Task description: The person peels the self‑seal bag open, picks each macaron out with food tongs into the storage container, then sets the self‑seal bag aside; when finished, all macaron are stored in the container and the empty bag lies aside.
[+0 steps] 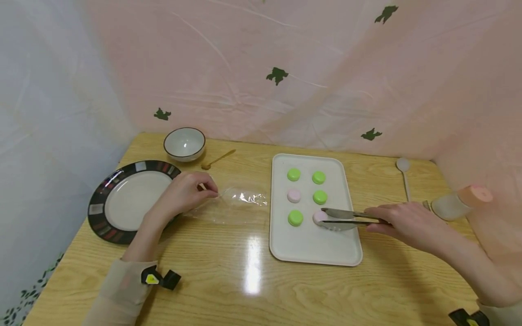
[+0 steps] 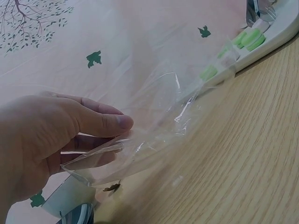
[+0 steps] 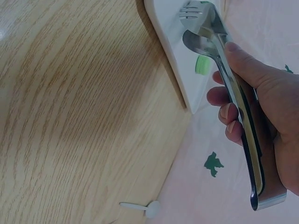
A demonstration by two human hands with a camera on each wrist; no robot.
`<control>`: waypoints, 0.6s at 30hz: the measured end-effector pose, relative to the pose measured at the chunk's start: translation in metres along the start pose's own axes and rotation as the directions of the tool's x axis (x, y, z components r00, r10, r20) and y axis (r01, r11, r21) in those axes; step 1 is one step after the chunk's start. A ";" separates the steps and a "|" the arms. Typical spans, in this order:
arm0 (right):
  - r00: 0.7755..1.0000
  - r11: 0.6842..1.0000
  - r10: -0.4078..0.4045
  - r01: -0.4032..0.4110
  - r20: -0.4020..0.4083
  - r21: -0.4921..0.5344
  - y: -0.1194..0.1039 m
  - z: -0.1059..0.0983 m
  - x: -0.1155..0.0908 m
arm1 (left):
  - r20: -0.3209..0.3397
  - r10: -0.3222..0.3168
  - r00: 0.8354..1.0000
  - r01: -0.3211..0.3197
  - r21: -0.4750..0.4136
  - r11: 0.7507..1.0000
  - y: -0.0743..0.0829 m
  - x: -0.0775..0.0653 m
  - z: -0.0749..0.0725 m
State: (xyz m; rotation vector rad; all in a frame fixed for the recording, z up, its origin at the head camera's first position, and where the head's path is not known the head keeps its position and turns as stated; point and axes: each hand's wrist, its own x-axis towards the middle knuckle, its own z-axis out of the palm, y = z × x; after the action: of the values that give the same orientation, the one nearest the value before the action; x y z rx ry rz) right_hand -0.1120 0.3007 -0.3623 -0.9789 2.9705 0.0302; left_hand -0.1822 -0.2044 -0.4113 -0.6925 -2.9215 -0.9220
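Observation:
My left hand (image 1: 185, 192) pinches the edge of a clear plastic bag (image 1: 244, 206) between thumb and fingers; in the left wrist view the bag (image 2: 154, 140) stretches out from the fingertips. A white tray (image 1: 314, 249) lies to its right, bearing several green macarons (image 1: 295, 218) and two pink ones. Metal tongs (image 3: 240, 112) are gripped in my right hand (image 1: 408, 226), thumb on one arm and fingers curled round the other. The tongs' tips reach over the tray from the right, around the nearer pink macaron (image 1: 318, 218).
A dark-rimmed plate (image 1: 98, 208) sits beyond the left forearm. Behind it are a white bowl (image 1: 184, 144) and a small brown spoon (image 1: 222, 157). At the right lie a pale long-handled spoon (image 1: 403, 170) and a pink-capped jar (image 1: 450, 206). A curtain (image 1: 244, 90) hangs along the back edge.

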 end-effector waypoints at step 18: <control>1.000 1.000 0.014 -0.014 0.010 -0.002 -0.001 -0.001 0.000 | 0.002 0.005 1.000 -0.005 -0.008 1.000 -0.001 0.000 0.000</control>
State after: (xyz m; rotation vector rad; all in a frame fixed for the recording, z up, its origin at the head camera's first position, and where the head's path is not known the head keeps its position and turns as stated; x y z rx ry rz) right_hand -0.1111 0.3003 -0.3617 -0.9557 2.9688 0.0374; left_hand -0.1825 -0.2053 -0.4122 -0.7009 -2.9181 -0.9335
